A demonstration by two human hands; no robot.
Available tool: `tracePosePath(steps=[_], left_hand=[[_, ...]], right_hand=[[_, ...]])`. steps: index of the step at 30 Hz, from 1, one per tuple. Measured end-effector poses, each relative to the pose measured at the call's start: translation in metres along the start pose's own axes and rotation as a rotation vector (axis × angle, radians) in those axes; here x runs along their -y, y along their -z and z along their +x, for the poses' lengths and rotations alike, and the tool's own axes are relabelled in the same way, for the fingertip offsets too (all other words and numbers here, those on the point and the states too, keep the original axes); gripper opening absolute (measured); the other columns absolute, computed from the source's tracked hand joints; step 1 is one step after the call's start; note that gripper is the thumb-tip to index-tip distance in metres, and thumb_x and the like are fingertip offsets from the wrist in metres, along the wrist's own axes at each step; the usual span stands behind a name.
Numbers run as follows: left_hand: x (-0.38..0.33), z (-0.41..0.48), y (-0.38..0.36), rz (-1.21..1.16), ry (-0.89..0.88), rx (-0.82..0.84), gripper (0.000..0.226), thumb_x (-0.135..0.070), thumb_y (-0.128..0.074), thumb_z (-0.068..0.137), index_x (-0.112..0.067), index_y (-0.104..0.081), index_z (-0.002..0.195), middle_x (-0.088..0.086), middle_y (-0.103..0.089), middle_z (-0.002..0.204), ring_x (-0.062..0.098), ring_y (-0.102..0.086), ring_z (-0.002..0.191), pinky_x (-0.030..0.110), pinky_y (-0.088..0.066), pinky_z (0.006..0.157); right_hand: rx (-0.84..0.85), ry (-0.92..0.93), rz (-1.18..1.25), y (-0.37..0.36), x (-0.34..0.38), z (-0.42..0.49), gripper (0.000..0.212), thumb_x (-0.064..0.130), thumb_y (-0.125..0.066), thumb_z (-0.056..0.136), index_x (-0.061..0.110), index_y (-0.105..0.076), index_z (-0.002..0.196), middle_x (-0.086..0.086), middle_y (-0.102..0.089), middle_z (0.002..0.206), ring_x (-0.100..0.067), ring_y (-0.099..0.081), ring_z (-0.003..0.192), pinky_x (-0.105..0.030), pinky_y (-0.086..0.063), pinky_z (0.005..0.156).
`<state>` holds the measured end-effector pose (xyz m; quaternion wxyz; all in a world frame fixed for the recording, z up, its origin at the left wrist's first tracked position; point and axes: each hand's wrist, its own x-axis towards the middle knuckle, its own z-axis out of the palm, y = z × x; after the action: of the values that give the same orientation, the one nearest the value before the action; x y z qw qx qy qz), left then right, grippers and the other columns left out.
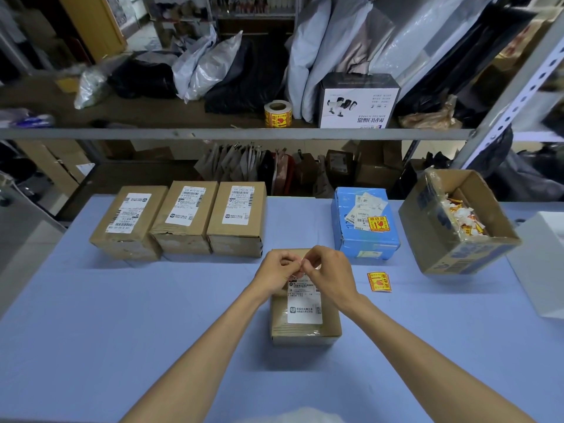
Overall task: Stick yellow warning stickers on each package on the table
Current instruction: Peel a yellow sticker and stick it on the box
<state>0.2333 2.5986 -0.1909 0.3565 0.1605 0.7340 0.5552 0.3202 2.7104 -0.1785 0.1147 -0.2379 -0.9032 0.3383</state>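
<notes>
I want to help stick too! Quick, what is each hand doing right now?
The left hand pinches a small pale slip, probably a sticker, above the brown package.
The right hand pinches the same slip.

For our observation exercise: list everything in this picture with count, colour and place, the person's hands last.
table: one, pale blue, foreground
sealed cartons: three, brown, row at far left
centre carton: one, brown, middle of table
package: one, blue, far right, yellow sticker on top
loose sticker: one, yellow, right of centre carton
open carton: one, brown, right edge, holds sticker scraps
sticker roll: one, yellow, on shelf
printed box: one, white, right of the roll
left hand, right hand: fingers of both pinch a small pale piece above the centre carton
</notes>
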Motion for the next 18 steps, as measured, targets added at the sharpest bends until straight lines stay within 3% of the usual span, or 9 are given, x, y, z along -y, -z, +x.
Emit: tracePosePath(steps=[5, 11, 18], left_hand=[[-0.0023, -0.0003, 0.0003, 0.018, 0.003, -0.009, 0.014, -0.008, -0.059, 0.093, 0.005, -0.065, 0.096, 0.007, -0.065, 0.073, 0.005, -0.062, 0.058, 0.014, -0.05, 0.058], [-0.0057, -0.0013, 0.0015, 0.006, -0.004, 0.009, 0.009, -0.003, -0.057, 0.093, -0.005, -0.064, 0.087, 0.006, -0.065, 0.072, 0.0, -0.063, 0.053, 0.012, -0.049, 0.056], [-0.0067, -0.0019, 0.0035, -0.008, -0.018, 0.014, 0.01, -0.005, -0.058, 0.092, -0.011, -0.062, 0.084, 0.004, -0.067, 0.074, 0.003, -0.065, 0.058, 0.018, -0.049, 0.062]], right_hand=[[0.005, 0.016, 0.055, 0.0009, -0.0005, -0.0013, 0.01, 0.025, -0.064, 0.083, 0.015, -0.065, 0.079, 0.005, -0.069, 0.074, -0.012, -0.064, 0.072, -0.039, -0.055, 0.069], [0.007, 0.024, 0.106, 0.003, -0.0008, -0.0003, 0.008, 0.022, -0.067, 0.081, 0.014, -0.067, 0.077, 0.005, -0.069, 0.072, -0.009, -0.064, 0.067, -0.033, -0.055, 0.069], [0.017, -0.005, 0.188, 0.004, -0.0018, 0.0005, 0.003, 0.014, -0.067, 0.079, 0.013, -0.07, 0.08, 0.003, -0.07, 0.07, -0.007, -0.064, 0.066, -0.022, -0.053, 0.065]])
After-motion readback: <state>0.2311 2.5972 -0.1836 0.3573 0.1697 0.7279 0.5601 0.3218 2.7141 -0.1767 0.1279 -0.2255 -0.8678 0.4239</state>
